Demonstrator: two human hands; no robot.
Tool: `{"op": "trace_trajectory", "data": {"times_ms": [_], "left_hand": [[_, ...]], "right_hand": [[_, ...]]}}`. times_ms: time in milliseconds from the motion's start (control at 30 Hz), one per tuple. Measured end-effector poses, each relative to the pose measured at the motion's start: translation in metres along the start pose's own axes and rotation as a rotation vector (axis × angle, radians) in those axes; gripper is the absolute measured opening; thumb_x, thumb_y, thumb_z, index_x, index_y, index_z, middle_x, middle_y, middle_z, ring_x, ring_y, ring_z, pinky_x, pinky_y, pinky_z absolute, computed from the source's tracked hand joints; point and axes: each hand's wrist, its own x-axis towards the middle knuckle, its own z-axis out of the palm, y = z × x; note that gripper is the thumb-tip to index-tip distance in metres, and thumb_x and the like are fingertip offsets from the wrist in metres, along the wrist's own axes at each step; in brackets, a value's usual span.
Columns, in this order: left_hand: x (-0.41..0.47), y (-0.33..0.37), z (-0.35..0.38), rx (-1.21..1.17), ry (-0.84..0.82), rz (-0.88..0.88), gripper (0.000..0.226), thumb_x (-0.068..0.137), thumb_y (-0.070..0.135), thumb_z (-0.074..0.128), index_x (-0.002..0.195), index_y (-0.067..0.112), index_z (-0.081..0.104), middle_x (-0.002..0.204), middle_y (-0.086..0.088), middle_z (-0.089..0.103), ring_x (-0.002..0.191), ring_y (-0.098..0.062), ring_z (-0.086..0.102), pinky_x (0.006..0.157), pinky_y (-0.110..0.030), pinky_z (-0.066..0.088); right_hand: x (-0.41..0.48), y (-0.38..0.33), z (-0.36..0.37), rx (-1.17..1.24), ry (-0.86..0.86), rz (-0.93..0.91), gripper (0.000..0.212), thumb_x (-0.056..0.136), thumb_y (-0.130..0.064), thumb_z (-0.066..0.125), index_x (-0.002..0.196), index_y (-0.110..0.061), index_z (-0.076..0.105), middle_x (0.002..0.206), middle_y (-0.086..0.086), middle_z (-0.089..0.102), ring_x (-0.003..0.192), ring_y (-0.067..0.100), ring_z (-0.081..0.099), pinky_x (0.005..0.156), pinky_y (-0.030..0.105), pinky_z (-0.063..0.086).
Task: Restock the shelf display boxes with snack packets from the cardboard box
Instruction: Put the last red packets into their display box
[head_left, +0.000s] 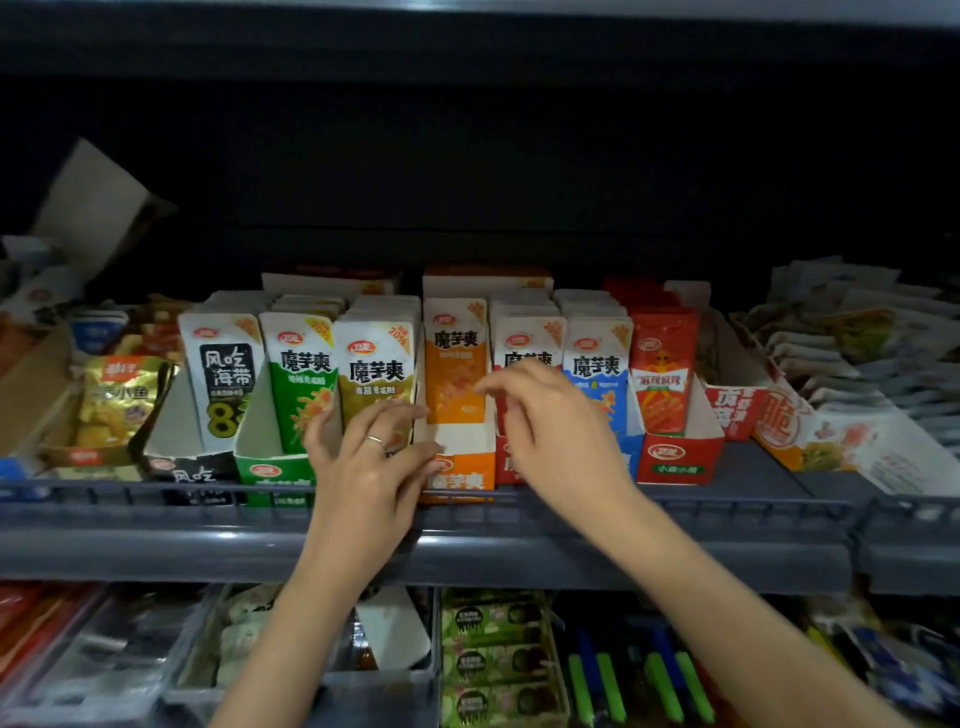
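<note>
A row of display boxes with upright snack packets stands on the grey shelf (156, 525). The orange display box (462, 475) in the middle holds orange packets (454, 358) set back from its front, leaving a bare white gap. My left hand (374, 457), with a ring on one finger, reaches to the box's left front corner, fingers relaxed and touching its edge. My right hand (550, 415) hovers in front of the red display box (506, 462), fingers loosely curved toward the orange packets, holding nothing. No cardboard stock box shows.
Left of the orange box stand olive (374, 364), green (298, 374) and black-and-white packets (221, 374). To the right are blue packets (597, 358) and a red box (675, 462). Loose pale packets (852, 358) pile up at far right. A lower shelf holds bins of goods (493, 660).
</note>
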Motion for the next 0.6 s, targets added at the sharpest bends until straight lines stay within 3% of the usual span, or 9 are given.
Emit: {"op": "trace_trajectory", "data": {"times_ms": [100,167,267,367,500,600], "left_hand": [[0.0,-0.003,0.001,-0.018,-0.008,0.011,0.011,0.081,0.028,0.064,0.082,0.022,0.073,0.114,0.002,0.065,0.116,-0.021,0.051,0.105,-0.053,0.018],[0.0,-0.004,0.001,-0.033,-0.017,0.007,0.012,0.082,0.029,0.062,0.081,0.023,0.072,0.113,0.002,0.065,0.117,-0.02,0.05,0.105,-0.052,0.018],[0.0,-0.004,-0.001,-0.059,-0.032,-0.012,0.018,0.084,0.031,0.055,0.079,0.024,0.071,0.113,0.004,0.064,0.118,-0.019,0.049,0.106,-0.051,0.016],[-0.002,-0.005,-0.004,-0.086,-0.04,-0.015,0.019,0.084,0.032,0.054,0.078,0.025,0.07,0.113,0.006,0.063,0.118,-0.017,0.048,0.107,-0.049,0.016],[-0.001,-0.008,-0.005,-0.126,-0.055,-0.032,0.02,0.083,0.034,0.053,0.076,0.027,0.07,0.113,0.009,0.063,0.12,-0.015,0.046,0.108,-0.049,0.014],[-0.001,-0.008,-0.005,-0.152,-0.05,-0.031,0.019,0.083,0.034,0.054,0.076,0.027,0.071,0.112,0.009,0.063,0.119,-0.014,0.045,0.109,-0.049,0.014]], "right_hand": [[0.033,0.001,0.005,-0.131,-0.3,-0.002,0.043,0.092,-0.002,0.046,0.128,-0.024,0.055,0.131,-0.003,0.052,0.118,0.014,0.051,0.098,0.032,0.045],[0.052,-0.004,0.018,-0.305,-0.425,-0.037,0.046,0.089,-0.003,0.053,0.13,-0.023,0.053,0.131,0.002,0.05,0.117,0.02,0.052,0.094,0.035,0.047],[0.075,-0.014,0.033,-0.607,-0.412,-0.059,0.036,0.089,-0.008,0.056,0.124,-0.013,0.055,0.127,0.012,0.049,0.114,0.028,0.05,0.086,0.037,0.044],[0.086,-0.017,0.046,-0.86,-0.405,-0.038,0.037,0.091,-0.014,0.055,0.128,-0.009,0.053,0.142,0.018,0.037,0.127,0.031,0.039,0.093,0.038,0.041],[0.086,-0.013,0.061,-0.934,-0.45,0.006,0.044,0.092,-0.016,0.054,0.136,-0.009,0.047,0.155,0.023,0.004,0.142,0.036,0.014,0.1,0.04,0.037],[0.085,-0.009,0.061,-0.881,-0.414,0.015,0.041,0.091,-0.017,0.055,0.132,-0.014,0.051,0.155,0.022,0.004,0.141,0.034,0.017,0.098,0.039,0.039]]}}
